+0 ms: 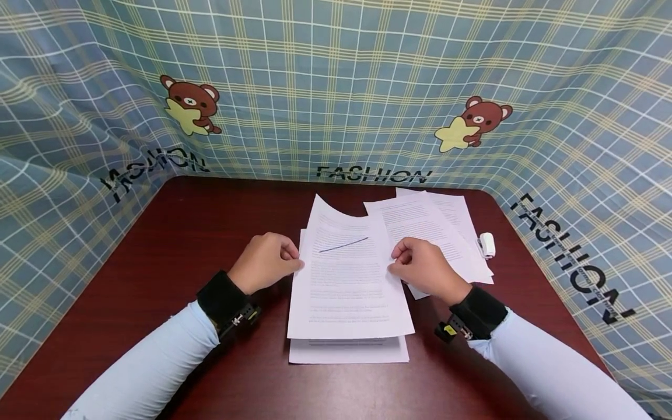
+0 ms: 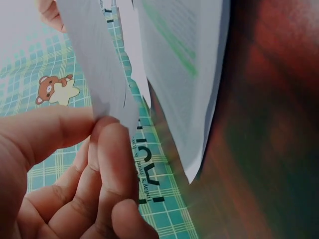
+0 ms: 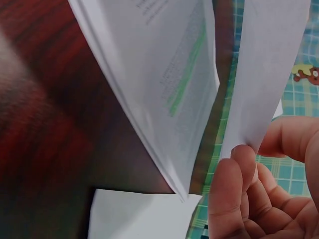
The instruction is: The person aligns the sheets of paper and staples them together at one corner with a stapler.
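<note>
A printed sheet of paper (image 1: 346, 291) with a dark blue diagonal line across its text is lifted between both hands. My left hand (image 1: 269, 261) pinches its left edge between thumb and fingers, and my right hand (image 1: 422, 265) pinches the right edge. The sheet's top bows, with its corners turned up. Below it lies a stack of paper (image 1: 349, 353), its near edge showing in the head view. Both wrist views reveal a green highlighter stroke (image 2: 172, 40) on the stack's top page, mostly hidden from above by the raised sheet.
Several loose printed sheets (image 1: 420, 221) overlap at the back right of the dark red table (image 1: 210, 216). A small white object (image 1: 487, 245) lies by their right side. Plaid cloth (image 1: 336, 87) with bear prints hangs around the table's back and sides.
</note>
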Available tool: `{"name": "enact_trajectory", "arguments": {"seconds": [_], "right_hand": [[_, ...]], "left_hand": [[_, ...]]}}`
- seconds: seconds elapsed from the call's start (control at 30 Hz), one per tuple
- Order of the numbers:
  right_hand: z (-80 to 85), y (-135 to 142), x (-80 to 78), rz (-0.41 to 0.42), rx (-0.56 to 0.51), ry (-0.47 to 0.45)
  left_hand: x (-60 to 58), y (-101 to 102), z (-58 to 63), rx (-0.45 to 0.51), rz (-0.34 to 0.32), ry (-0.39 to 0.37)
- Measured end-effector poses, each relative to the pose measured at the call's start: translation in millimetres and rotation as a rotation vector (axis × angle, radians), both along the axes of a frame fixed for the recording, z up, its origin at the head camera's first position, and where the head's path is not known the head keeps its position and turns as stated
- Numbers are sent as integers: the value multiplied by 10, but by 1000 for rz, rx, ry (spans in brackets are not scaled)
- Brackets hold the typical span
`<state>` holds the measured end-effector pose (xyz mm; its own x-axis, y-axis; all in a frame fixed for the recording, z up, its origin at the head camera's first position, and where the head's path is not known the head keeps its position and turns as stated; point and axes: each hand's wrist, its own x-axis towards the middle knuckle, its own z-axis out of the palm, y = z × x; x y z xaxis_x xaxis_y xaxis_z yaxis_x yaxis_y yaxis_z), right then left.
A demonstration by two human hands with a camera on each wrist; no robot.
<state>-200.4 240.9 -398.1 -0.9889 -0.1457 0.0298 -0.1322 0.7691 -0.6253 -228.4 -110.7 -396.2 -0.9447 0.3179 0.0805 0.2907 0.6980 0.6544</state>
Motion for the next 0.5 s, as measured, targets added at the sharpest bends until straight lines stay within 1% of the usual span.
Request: {"name": "enact_trajectory", "arguments": {"seconds": [0.2,0.37,0.5], "right_hand": [[-72,7,47,24,15,7],[-144,10,66,21,12,-23],[-190,-4,90,12,19,-45]], "left_hand": [[31,26,-69,-4,-20,-28],[43,46,-99,-23,-41,-9],[59,67,-119,-62,-56,-16]]}}
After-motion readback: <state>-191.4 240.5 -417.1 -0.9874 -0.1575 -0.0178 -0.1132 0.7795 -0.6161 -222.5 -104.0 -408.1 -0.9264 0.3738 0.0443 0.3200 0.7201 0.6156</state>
